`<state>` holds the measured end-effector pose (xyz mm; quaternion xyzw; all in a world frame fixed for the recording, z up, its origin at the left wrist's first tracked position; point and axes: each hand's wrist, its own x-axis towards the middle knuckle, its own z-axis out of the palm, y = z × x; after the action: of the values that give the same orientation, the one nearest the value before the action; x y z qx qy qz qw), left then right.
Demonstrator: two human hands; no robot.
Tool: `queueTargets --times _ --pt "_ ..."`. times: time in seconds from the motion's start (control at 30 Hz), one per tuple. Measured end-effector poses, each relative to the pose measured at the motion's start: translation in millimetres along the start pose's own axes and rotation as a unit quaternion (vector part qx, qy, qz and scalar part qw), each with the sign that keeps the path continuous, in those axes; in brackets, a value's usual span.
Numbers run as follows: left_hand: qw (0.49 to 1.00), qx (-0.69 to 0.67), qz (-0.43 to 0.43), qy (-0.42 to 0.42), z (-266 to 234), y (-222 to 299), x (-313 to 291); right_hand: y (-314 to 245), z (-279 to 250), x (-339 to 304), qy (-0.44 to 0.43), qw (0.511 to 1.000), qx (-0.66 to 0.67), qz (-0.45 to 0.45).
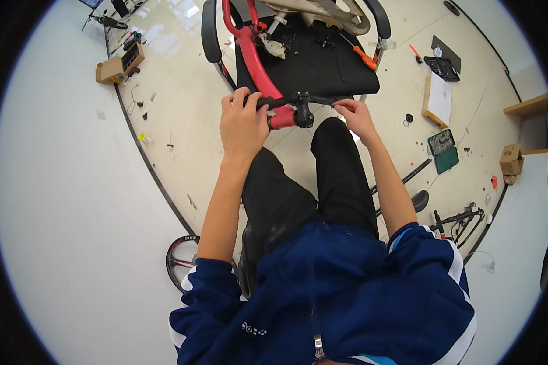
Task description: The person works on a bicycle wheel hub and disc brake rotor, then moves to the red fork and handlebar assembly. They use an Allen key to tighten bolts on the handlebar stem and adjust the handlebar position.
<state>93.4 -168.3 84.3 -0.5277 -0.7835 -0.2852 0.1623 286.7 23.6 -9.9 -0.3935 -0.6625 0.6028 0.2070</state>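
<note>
My left hand (243, 123) is closed around the left part of a black bicycle handlebar (282, 102), fingers curled over it. At the bar's right end, the thumb and fingers of my right hand (356, 118) pinch it; whether a thin strip is also between them I cannot tell. A black stem (303, 114) clamps the bar at its middle, by the front of a red bicycle frame (257, 66). The frame rests across a black office chair (319, 76) in front of my knees. An orange-handled screwdriver (365, 58) lies on the seat, near a crumpled whitish cloth (273, 47).
A beige bicycle part (341, 17) lies at the chair's back. On the right floor are a white board (438, 100), a green case (446, 159) and a black bike frame (460, 220). A cardboard box (111, 70) and a wheel (179, 261) are at left.
</note>
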Motion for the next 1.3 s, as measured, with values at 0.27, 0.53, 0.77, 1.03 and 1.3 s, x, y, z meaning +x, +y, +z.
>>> queueTargets --times 0.27,0.53,0.77,1.03,1.3 --pt "0.994 -0.064 -0.084 0.0 10.1 -10.5 13.2 56.3 -11.7 57.4 0.1 0.993 -0.05 -0.033" --pt "0.975 -0.195 -0.085 -0.067 14.8 14.2 -23.5 -11.0 8.7 143.1 0.025 0.989 0.039 -0.137" --pt "0.965 -0.163 -0.16 -0.132 47.3 0.8 -79.0 56.8 -3.3 164.4 0.178 0.898 -0.378 -0.135" --pt "0.94 -0.238 -0.183 -0.163 84.6 4.3 -98.8 53.8 0.8 131.0 0.176 0.946 -0.226 -0.152" --pt "0.883 -0.347 -0.268 -0.169 115.7 32.1 -109.7 76.7 -26.2 5.6 -0.047 0.996 -0.081 -0.005"
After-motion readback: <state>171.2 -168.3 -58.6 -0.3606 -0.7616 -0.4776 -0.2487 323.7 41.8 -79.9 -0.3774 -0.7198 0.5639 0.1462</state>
